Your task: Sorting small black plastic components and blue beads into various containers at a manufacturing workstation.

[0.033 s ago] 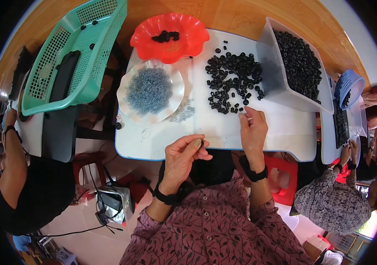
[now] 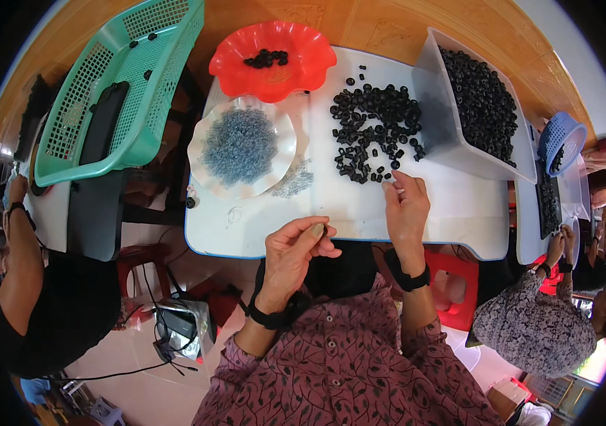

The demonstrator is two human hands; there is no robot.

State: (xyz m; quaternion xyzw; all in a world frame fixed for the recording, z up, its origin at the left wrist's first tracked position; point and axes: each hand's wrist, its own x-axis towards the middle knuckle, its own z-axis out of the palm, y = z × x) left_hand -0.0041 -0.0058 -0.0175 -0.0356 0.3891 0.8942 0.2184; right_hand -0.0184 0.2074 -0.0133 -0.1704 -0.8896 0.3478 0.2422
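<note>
Pinching a small dark piece (image 2: 326,230), the left hand (image 2: 294,250) is over the tabletop's (image 2: 356,202) front edge; the right hand (image 2: 409,206) is by the loose black fittings (image 2: 381,101) toward the right edge (can't tell if it's gripping one). Nothing's visibly changed since last frame, so no further along.

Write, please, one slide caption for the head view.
Left hand pinching a small dark piece, right hand at the near edge of small black parts spread on a white table.
</note>
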